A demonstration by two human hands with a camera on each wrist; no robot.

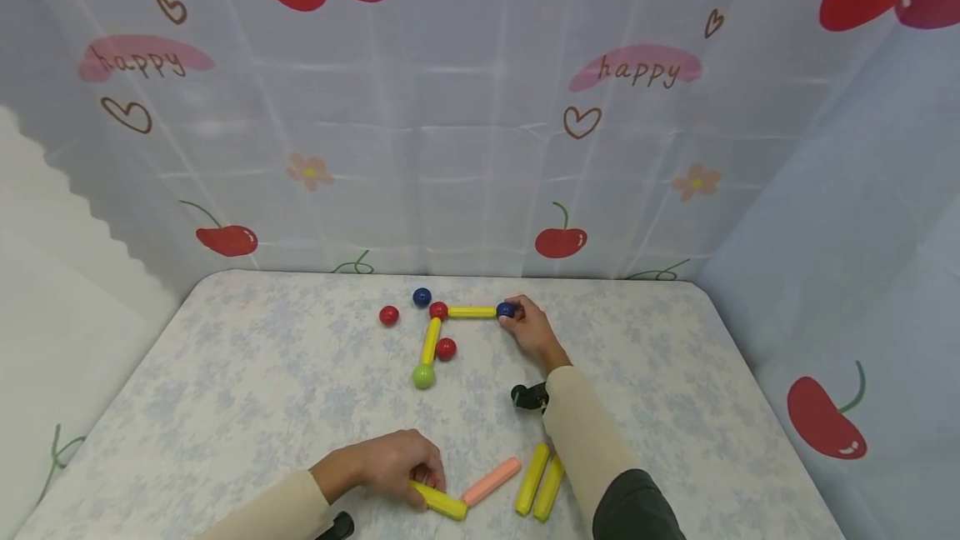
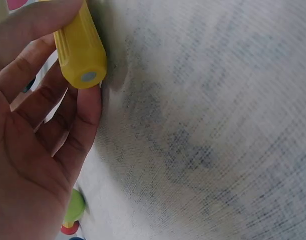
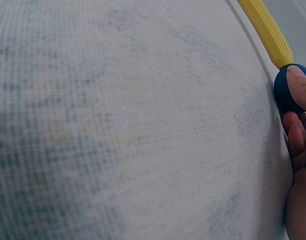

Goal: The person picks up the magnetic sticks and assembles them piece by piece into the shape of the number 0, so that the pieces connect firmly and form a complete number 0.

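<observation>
On the flowered tabletop [image 1: 225,407] lies a small frame: a green ball [image 1: 423,376], a yellow rod [image 1: 431,341] up to a red ball [image 1: 438,311], then a second yellow rod [image 1: 472,312] running right to a blue ball [image 1: 506,309]. My right hand [image 1: 527,327] pinches that blue ball [image 3: 288,90] at the rod's end [image 3: 268,31]. Near the front edge my left hand [image 1: 397,465] grips a loose yellow rod [image 1: 440,501], whose end [image 2: 80,47] sits between thumb and fingers.
Loose balls lie by the frame: a red one [image 1: 388,315], a blue one [image 1: 422,297] and another red one [image 1: 446,348]. A pink rod [image 1: 491,481] and two yellow rods [image 1: 540,483] lie at the front. A cherry-print curtain [image 1: 480,107] walls in the table.
</observation>
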